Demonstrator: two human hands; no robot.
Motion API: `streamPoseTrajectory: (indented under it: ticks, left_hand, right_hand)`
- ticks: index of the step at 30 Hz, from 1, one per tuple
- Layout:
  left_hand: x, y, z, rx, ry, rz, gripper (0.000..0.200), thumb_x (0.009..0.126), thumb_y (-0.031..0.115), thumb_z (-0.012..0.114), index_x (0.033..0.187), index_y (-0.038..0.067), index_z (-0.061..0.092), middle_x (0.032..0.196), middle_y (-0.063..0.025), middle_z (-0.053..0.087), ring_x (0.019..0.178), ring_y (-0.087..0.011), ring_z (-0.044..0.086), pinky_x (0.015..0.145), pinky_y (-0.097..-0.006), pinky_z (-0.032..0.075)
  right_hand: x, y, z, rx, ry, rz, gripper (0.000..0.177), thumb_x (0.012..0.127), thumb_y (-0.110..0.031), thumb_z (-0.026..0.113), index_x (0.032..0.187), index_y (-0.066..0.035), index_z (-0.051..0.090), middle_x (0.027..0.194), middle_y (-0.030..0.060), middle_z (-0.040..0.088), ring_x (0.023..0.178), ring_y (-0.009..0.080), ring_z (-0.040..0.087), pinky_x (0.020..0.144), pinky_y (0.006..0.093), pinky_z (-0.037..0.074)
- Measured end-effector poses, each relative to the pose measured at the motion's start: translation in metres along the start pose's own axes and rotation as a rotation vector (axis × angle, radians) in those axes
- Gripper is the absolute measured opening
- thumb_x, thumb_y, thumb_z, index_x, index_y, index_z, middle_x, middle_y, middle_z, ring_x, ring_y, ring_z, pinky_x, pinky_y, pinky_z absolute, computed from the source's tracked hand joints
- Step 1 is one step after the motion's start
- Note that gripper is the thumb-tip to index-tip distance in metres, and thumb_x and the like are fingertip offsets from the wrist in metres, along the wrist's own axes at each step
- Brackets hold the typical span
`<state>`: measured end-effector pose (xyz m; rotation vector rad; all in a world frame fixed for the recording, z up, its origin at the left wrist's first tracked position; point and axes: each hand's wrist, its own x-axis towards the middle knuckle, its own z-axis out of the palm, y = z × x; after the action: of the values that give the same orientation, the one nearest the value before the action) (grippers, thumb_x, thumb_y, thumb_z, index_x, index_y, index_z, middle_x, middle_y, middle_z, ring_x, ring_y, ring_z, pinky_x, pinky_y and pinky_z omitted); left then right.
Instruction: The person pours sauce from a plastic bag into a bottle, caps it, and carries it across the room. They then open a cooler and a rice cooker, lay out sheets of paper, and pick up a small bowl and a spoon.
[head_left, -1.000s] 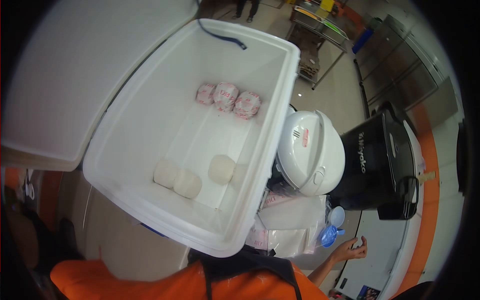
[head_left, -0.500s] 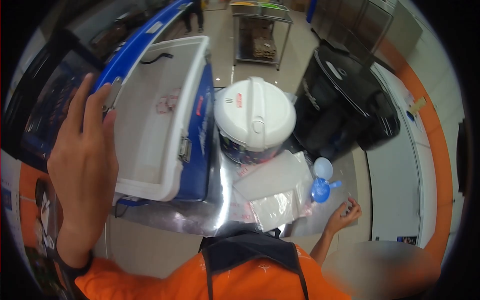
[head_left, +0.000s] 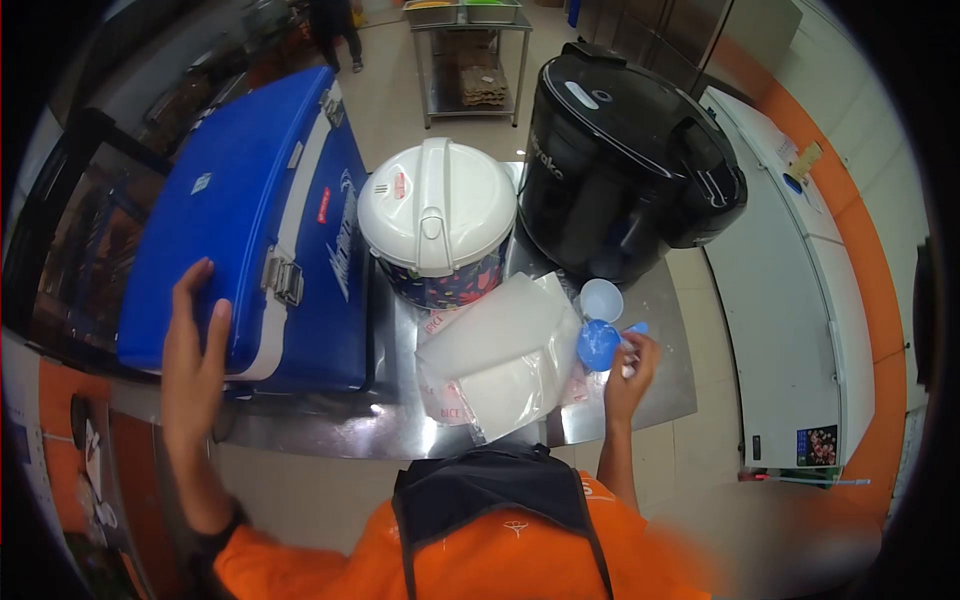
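At the left of the head view stands a blue cooler box (head_left: 230,190) with its lid down. My left hand (head_left: 195,355) lies on the lid near its front corner, fingers apart and holding nothing. Farther right, my right hand (head_left: 632,368) is curled with its fingertips together, beside the handle of a small blue measuring cup (head_left: 599,345). Something small and pale shows at those fingertips, too small to name. A pale blue-white cup (head_left: 601,300) sits just behind the blue one. Clear plastic bags (head_left: 510,375) lie flat between my hands.
A white-lidded rice cooker (head_left: 437,210) with a patterned body stands mid-table, with a large black lidded container (head_left: 620,170) to its right. All rest on a metal table (head_left: 330,430). Behind are a wheeled rack (head_left: 470,60), a person (head_left: 335,35), and a white chest freezer (head_left: 780,290).
The cooler's lid has swung from open to closed, with my left hand now on top. My right hand has moved up and left to the blue cup. The view has shifted.
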<state>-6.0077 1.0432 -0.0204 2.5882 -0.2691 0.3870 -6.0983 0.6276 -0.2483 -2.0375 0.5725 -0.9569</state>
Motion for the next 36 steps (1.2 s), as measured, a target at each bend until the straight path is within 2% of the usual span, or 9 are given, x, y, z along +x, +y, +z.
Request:
streamPoseTrajectory:
  ticks: [4,9,15,19,24,30,33,35,36]
  left_hand:
    - [-0.041,0.039,0.033,-0.386,0.217,0.285,0.04,0.085,0.017,0.059,0.12,0.0,0.051,0.126,-0.0193,0.052,0.119,-0.0298,0.048,0.102,-0.0374,0.034]
    - [-0.056,0.034,0.119,-0.804,0.051,0.129,0.035,0.079,0.006,0.066,0.112,0.001,0.056,0.117,-0.0152,0.058,0.111,-0.0243,0.054,0.097,-0.034,0.038]
    - [-0.058,-0.013,0.209,-0.966,-0.181,-0.3,0.031,0.085,0.018,0.064,0.112,0.004,0.056,0.114,-0.0095,0.06,0.112,-0.0232,0.054,0.094,-0.0376,0.041]
    - [-0.006,-0.026,0.232,-0.929,-0.005,-0.228,0.034,0.087,0.011,0.061,0.118,0.003,0.051,0.124,-0.0114,0.054,0.116,-0.0213,0.05,0.098,-0.0361,0.038]
    - [0.049,-0.023,0.243,-0.69,0.241,-0.154,0.046,0.089,0.016,0.055,0.128,-0.001,0.038,0.131,-0.0207,0.045,0.124,-0.032,0.042,0.103,-0.0398,0.032]
    - [0.047,-0.028,0.278,-1.129,0.185,-0.354,0.045,0.095,0.016,0.044,0.134,-0.004,0.033,0.134,-0.0215,0.041,0.124,-0.0296,0.043,0.103,-0.0386,0.032]
    - [0.044,-0.03,0.284,-1.016,0.171,-0.368,0.043,0.096,0.015,0.04,0.134,-0.004,0.033,0.135,-0.0204,0.042,0.124,-0.0273,0.043,0.103,-0.0382,0.032]
    - [0.044,-0.029,0.284,-1.005,0.156,-0.384,0.041,0.095,0.013,0.039,0.133,-0.004,0.035,0.134,-0.0208,0.043,0.124,-0.0278,0.043,0.103,-0.0379,0.032]
    - [0.042,-0.03,0.287,-0.988,0.158,-0.374,0.042,0.095,0.013,0.039,0.133,-0.004,0.034,0.134,-0.021,0.042,0.124,-0.0282,0.043,0.104,-0.0378,0.031]
  right_hand:
    - [0.051,-0.077,0.095,0.243,-0.512,-0.232,0.019,0.087,-0.013,0.059,0.102,-0.003,0.063,0.093,0.0096,0.061,0.087,0.0208,0.058,0.077,0.0301,0.045]
    - [0.077,-0.126,0.216,-0.084,-0.465,-0.4,0.053,0.077,-0.052,0.064,0.102,-0.006,0.064,0.105,0.0089,0.052,0.101,0.0274,0.042,0.088,0.0438,0.026]
    - [0.103,-0.146,0.231,-0.175,-0.716,-0.242,0.056,0.072,-0.052,0.068,0.09,0.001,0.065,0.106,0.0133,0.053,0.105,0.0314,0.04,0.087,0.0477,0.027]
    - [0.163,-0.206,0.213,-0.341,-0.856,-0.27,0.072,0.071,-0.064,0.062,0.092,0.005,0.064,0.101,0.0213,0.06,0.097,0.0339,0.054,0.089,0.0504,0.035]
    - [0.226,-0.257,0.212,-0.02,-1.05,-0.034,0.09,0.072,-0.068,0.06,0.099,0.018,0.056,0.089,0.0266,0.061,0.079,0.0262,0.063,0.067,0.035,0.052]
    - [0.32,-0.264,0.266,0.144,-1.225,0.042,0.08,0.079,-0.067,0.055,0.117,0.003,0.057,0.107,0.024,0.061,0.094,0.0282,0.064,0.078,0.0391,0.053]
    - [0.371,-0.26,0.303,0.335,-1.339,0.122,0.046,0.091,-0.047,0.051,0.101,-0.003,0.063,0.094,0.014,0.065,0.085,0.0218,0.065,0.073,0.0345,0.053]
    - [0.367,-0.297,0.294,0.18,-1.164,0.16,0.073,0.097,-0.052,0.025,0.137,0.008,0.029,0.14,0.0248,0.034,0.131,0.0269,0.035,0.108,0.0306,0.028]
    - [0.403,-0.268,0.333,0.167,-1.009,-0.152,0.073,0.097,-0.051,0.027,0.132,0.012,0.036,0.132,0.0282,0.043,0.119,0.0269,0.048,0.099,0.0347,0.039]
